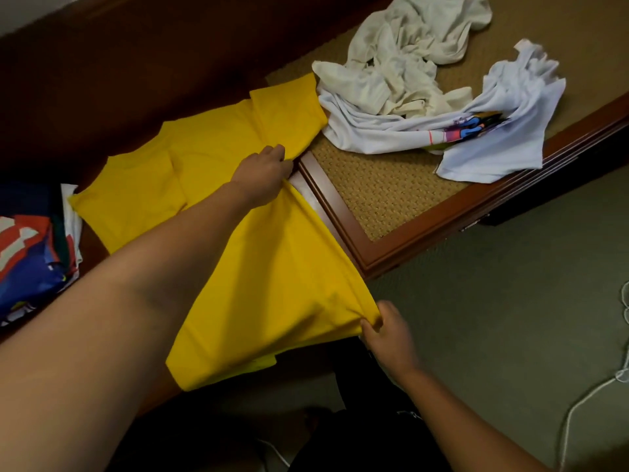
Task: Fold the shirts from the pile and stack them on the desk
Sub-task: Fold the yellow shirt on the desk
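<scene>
A yellow shirt (218, 185) is spread across the desk (384, 195), its hem hanging off the near edge. Its side is pinched at the armpit by the left hand (262, 177), and the hem corner is gripped by the right hand (388, 330). The overhanging half could be dragged off if tension is lost. Right of the shirt, the pile (418, 93) crowds the far corner; left of it sits the folded stack (30, 257), so room is tight.
</scene>
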`<state>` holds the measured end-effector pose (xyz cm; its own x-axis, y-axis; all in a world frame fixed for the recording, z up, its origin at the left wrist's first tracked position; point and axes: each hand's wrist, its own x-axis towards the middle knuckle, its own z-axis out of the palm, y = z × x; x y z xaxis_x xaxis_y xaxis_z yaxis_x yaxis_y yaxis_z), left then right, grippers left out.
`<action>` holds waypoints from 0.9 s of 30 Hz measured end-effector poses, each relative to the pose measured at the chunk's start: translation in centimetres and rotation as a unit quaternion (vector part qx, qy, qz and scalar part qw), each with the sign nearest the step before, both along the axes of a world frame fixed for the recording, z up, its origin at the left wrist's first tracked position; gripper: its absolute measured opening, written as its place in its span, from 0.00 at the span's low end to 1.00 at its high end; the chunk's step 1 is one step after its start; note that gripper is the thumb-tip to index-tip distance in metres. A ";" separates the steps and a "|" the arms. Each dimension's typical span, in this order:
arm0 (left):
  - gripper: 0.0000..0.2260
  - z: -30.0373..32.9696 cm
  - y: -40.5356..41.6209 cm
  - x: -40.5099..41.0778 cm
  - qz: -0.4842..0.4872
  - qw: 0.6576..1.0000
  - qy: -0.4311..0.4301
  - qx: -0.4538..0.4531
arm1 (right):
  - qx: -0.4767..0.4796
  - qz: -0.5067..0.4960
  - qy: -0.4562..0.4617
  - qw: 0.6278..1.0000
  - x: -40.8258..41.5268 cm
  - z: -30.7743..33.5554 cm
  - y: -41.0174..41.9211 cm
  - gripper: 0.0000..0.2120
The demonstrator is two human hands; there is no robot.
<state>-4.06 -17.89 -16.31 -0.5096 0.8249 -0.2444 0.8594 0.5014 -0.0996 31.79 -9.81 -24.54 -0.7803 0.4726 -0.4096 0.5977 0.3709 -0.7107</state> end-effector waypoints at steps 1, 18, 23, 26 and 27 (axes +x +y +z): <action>0.09 0.5 -0.4 -0.1 0.001 1.000 0.003 0.011 | 0.013 0.010 0.027 1.000 0.5 0.2 -0.2 0.09; 0.22 -0.2 -11.1 4.5 0.157 0.987 -0.019 -0.003 | -0.017 -0.018 0.043 0.999 0.8 0.1 -7.4 0.15; 0.19 -2.2 -10.1 9.1 0.165 0.983 -0.064 0.052 | -0.005 -0.024 -0.083 0.996 -0.3 -1.6 -6.1 0.17; 0.18 -2.5 -8.7 8.6 0.333 0.921 -0.148 0.140 | 0.006 0.013 -0.108 0.994 -1.2 -2.6 -7.3 0.17; 0.19 -2.7 -8.3 8.3 0.392 0.884 -0.188 0.173 | 0.007 0.011 -0.110 0.994 -1.6 -3.0 -7.9 0.16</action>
